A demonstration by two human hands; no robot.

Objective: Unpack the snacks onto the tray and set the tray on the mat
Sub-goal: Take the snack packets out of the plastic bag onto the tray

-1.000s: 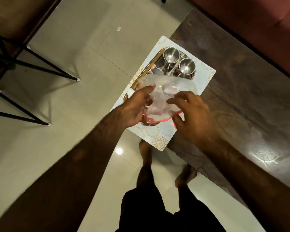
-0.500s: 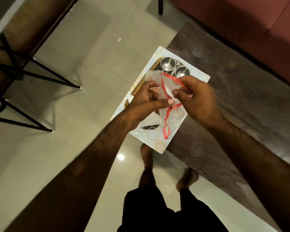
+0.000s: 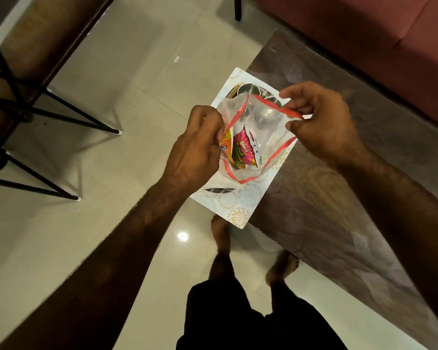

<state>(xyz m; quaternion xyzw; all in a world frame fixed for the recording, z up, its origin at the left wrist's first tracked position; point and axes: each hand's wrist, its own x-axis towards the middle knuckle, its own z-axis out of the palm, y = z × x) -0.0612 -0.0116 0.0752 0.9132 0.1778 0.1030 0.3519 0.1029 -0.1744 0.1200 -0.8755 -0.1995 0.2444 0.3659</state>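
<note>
A clear plastic bag [image 3: 266, 130] with a red rim hangs above the tray, its mouth pulled wide. My left hand [image 3: 195, 150] pinches the left rim and my right hand [image 3: 321, 125] pinches the right rim. Inside lie a pink snack packet [image 3: 245, 150] and an orange one [image 3: 226, 145] against the left side. Below the bag sits the tray [image 3: 234, 90] on a white patterned mat [image 3: 238, 203] at the table's corner; the bag hides most of the tray. Two steel cups [image 3: 248, 88] stand at its far end.
The mat lies on a dark wooden table [image 3: 339, 198] running to the right. A reddish sofa [image 3: 364, 34] is beyond it. Black metal furniture legs [image 3: 61, 109] stand on the tiled floor at the left. My bare feet [image 3: 220, 231] are beside the table edge.
The bag was lifted off the tray and its mouth pulled apart: my right hand moved right, my left stayed on the left rim. The snack packets inside now show.
</note>
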